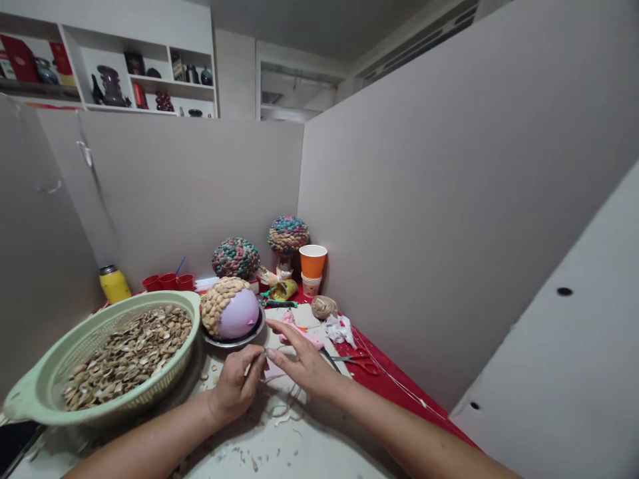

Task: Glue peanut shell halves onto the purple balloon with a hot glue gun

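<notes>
My left hand (240, 380) is over the near middle of the table, its thumb and fingers pinched together. What it pinches, if anything, is too small to make out. My right hand (307, 369) is close beside it, thumb and index finger stretched apart, with the thumb tip at the left fingertips. Just beyond both hands, a lilac balloon (239, 314) partly covered with tan nut shells (218, 307) rests in a metal bowl (234, 344). A pink glue gun (302, 334) lies behind my right hand. Loose twine (287, 407) is on the table below the hands.
A green colander (194, 313) of nut shells (132, 352) stands at left. Red-handled scissors (362, 362), a twine ball (324, 307) and crumpled tissue (340, 330) lie right. Behind are shell-covered balls (235, 257), an orange paper cup (312, 264) and a yellow bottle (114, 284). Grey partitions (200, 179) enclose the table.
</notes>
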